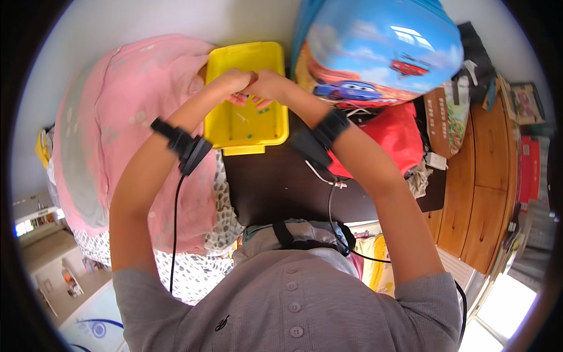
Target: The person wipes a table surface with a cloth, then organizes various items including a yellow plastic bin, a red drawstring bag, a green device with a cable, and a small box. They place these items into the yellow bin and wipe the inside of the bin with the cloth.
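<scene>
Yellow plastic bin [258, 130] on the dark brown worktop [264, 188], with my two hands meeting over it.
I see a few small green pieces [264, 110] on the bin's floor, below the fingers; the left hand [233, 85] and the right hand [271, 88] touch each other with fingers curled, and I cannot tell whether they grip anything. To the bin's left I have a heaped pink blanket [146, 88], to its right a glossy blue suitcase [375, 47] with a car print, and nearer me a bright red fabric item [387, 138].
</scene>
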Demonstrator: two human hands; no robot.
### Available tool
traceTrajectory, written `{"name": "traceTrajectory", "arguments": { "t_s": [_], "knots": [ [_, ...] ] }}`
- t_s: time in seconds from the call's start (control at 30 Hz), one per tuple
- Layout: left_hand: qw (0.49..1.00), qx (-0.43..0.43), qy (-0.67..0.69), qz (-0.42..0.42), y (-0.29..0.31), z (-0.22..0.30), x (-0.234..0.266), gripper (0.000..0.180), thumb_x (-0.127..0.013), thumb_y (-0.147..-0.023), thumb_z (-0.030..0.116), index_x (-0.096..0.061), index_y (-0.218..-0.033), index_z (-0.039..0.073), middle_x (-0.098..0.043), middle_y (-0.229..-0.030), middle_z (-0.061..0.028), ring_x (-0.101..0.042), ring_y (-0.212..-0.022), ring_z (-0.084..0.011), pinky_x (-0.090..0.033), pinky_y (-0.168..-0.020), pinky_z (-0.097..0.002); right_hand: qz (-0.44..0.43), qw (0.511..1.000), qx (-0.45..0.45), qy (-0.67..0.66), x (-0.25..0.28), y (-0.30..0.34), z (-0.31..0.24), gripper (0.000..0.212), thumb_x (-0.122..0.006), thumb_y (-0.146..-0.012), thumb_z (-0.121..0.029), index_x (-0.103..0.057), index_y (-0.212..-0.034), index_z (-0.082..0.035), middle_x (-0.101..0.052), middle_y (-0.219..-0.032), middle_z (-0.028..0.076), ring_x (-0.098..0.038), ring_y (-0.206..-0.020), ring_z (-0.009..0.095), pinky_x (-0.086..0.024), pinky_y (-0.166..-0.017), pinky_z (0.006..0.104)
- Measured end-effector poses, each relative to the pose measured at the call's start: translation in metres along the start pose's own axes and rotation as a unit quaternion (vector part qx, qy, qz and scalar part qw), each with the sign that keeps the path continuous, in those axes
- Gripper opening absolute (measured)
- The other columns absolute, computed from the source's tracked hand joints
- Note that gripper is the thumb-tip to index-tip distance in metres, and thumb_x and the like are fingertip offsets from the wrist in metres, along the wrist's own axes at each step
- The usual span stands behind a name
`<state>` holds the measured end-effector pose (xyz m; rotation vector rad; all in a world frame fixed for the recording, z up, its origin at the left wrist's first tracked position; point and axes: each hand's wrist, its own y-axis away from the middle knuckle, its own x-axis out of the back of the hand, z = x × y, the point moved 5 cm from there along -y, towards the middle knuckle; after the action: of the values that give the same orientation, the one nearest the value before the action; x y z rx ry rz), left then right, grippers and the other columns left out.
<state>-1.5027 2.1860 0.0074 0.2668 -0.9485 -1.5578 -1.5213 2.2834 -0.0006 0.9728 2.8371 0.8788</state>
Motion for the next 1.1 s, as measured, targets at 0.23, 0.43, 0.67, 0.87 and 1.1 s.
{"name": "traceTrajectory", "arguments": {
  "t_s": [0.23,0.43,0.67,0.87,1.1],
  "knots": [
    [0.964,-0.184,0.146,-0.129,0.096,0.094,-0.148,0.035,-0.051,-0.090,0.029,-0.049,-0.106,-0.002,-0.058,-0.095,-0.0128,-0.063,-0.083,-0.0223,-0.054,-0.074,-0.0331,0.291,0.941,0.175,-0.004,0.089,0.184,0.069,0.038,-0.063,-0.080,-0.025,-0.050,-0.102,0.003,-0.064,-0.090,0.016,-0.063,-0.085,0.025,-0.049,-0.072,0.0345],
    [0.960,-0.136,0.174,-0.173,0.041,0.096,-0.319,0.023,-0.046,-0.087,0.020,-0.060,-0.089,0.002,-0.057,-0.079,-0.0022,-0.055,-0.070,-0.0107,-0.047,-0.066,-0.0248,0.369,0.919,0.083,0.110,0.149,0.275,0.169,0.029,-0.062,-0.080,-0.017,-0.052,-0.102,-0.001,-0.063,-0.092,0.018,-0.061,-0.089,0.034,-0.048,-0.076,0.0389],
    [0.974,-0.148,0.139,-0.095,0.030,0.093,-0.351,0.023,-0.051,-0.086,0.021,-0.058,-0.099,0.005,-0.058,-0.088,-0.0021,-0.053,-0.079,-0.0100,-0.044,-0.070,-0.0257,0.388,0.888,0.100,0.225,0.161,0.287,0.212,0.027,-0.059,-0.077,-0.009,-0.055,-0.103,-0.002,-0.060,-0.097,0.019,-0.055,-0.096,0.037,-0.045,-0.080,0.0429],
    [0.974,-0.155,0.152,-0.070,0.048,0.087,-0.285,0.021,-0.050,-0.085,0.019,-0.056,-0.097,0.003,-0.058,-0.090,-0.0060,-0.056,-0.078,-0.0137,-0.045,-0.070,-0.0275,0.350,0.911,0.169,0.136,0.133,0.269,0.148,0.023,-0.056,-0.082,-0.008,-0.055,-0.104,0.000,-0.062,-0.096,0.016,-0.060,-0.091,0.029,-0.047,-0.077,0.0370],
    [0.957,-0.108,0.268,-0.040,0.065,0.061,-0.117,0.024,-0.045,-0.088,0.022,-0.059,-0.099,0.005,-0.064,-0.097,-0.0093,-0.061,-0.090,-0.0164,-0.047,-0.084,-0.0314,0.232,0.931,0.274,0.073,0.065,0.174,0.028,0.025,-0.054,-0.086,-0.009,-0.052,-0.109,0.002,-0.063,-0.095,0.013,-0.062,-0.087,0.019,-0.049,-0.074,0.0300]
  ]
}}
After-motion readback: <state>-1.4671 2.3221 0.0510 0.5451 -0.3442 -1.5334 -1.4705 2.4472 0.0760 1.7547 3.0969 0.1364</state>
